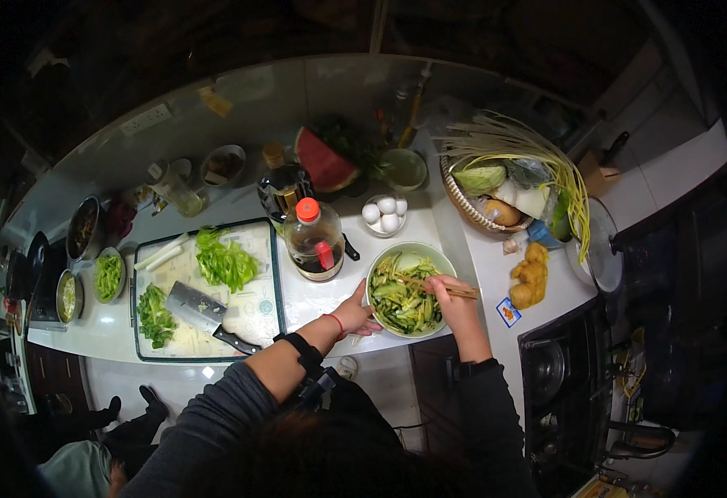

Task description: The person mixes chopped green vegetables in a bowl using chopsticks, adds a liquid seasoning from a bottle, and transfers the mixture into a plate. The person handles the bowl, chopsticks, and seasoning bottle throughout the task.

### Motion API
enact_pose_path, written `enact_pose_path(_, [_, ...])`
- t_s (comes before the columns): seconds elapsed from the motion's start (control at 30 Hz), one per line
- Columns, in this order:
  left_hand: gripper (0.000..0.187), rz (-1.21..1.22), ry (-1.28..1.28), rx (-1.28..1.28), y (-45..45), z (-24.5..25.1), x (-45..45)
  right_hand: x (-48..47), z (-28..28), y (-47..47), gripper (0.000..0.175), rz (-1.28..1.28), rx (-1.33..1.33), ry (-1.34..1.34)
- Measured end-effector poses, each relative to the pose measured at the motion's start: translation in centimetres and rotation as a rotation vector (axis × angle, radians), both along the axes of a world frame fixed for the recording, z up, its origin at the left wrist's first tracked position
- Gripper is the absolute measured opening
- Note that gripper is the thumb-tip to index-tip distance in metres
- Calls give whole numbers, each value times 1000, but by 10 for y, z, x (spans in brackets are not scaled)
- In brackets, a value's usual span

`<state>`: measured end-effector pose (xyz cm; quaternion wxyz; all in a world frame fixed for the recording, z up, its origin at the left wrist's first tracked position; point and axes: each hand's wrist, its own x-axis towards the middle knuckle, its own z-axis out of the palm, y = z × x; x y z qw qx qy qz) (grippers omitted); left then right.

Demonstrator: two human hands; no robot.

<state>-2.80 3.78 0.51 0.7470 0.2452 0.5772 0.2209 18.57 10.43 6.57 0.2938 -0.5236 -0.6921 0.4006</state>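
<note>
A pale green bowl (451, 269) full of sliced cucumber (404, 299) stands near the counter's front edge. My right hand (454, 303) is closed on wooden chopsticks (460, 289), whose tips reach into the cucumber. At the bowl's left side is my left hand (356, 316), fingers spread, its thumb near the rim. Just left of the bowl stands a large plastic bottle with a red cap (308, 211), dark liquid in its bottom. On a cutting board (248, 317) farther left lie a cleaver (195, 305), leafy greens (225, 260) and white scallion stalks (163, 251).
A small bowl of eggs (389, 215) stands behind the cucumber bowl. A wicker basket of vegetables (463, 208) and ginger root (529, 277) are at the right. Cut watermelon (323, 163) and a dark sauce bottle (276, 180) stand behind. Another person (83, 470) is at lower left.
</note>
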Motion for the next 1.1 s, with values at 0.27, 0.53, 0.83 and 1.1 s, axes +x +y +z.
enact_pose_path(0.27, [77,-10,-5,30,1,-7,-1,19,40,-44,19,217,-38,-23])
enact_pose_path(0.53, [74,-6,33,21,-1,0,1,33,21,-21,19,36,65,-35])
enact_pose_path(0.83, [74,-1,39,14,0,2,2,35,-19,10,22,-293,4,-86])
enact_pose_path(1.1, [74,2,35,27,0,1,2,18,18,-19,21,-79,72,43])
